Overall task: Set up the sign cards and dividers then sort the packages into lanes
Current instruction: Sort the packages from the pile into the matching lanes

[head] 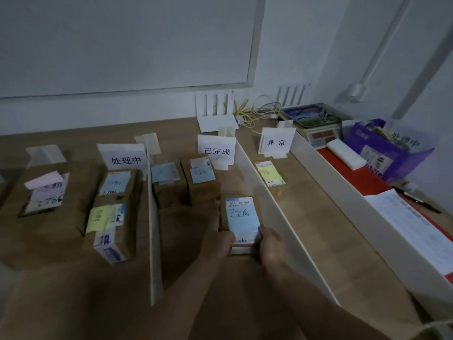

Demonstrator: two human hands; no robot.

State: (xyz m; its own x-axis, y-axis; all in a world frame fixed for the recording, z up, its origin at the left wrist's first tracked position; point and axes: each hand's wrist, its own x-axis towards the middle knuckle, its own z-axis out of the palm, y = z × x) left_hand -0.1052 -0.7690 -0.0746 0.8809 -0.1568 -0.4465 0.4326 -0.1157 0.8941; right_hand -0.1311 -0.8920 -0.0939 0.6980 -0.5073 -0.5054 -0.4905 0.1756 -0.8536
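A small cardboard package [239, 214] with a blue handwritten note on top sits in the middle lane, between two white dividers [153, 217] [269, 200]. My left hand [219, 238] grips its near left corner and my right hand [268, 244] grips its near right corner. Behind it stand two more boxes [169, 185] [202, 182] under the sign card 已完成 [217, 150]. The left lane holds the card 处理中 [125, 159] and stacked boxes [115, 212]. The right lane has the card 异常 [275, 143] and a flat package with a yellow note [269, 176].
A third white divider [343, 190] bounds the right lane. Beyond it lie a red mat [353, 177], printed sheets [414, 222], a pen [416, 200], a purple box [387, 153] and a scale [316, 121]. Cables and a white router [215, 111] sit at the back. A far-left box carries pink notes [46, 192].
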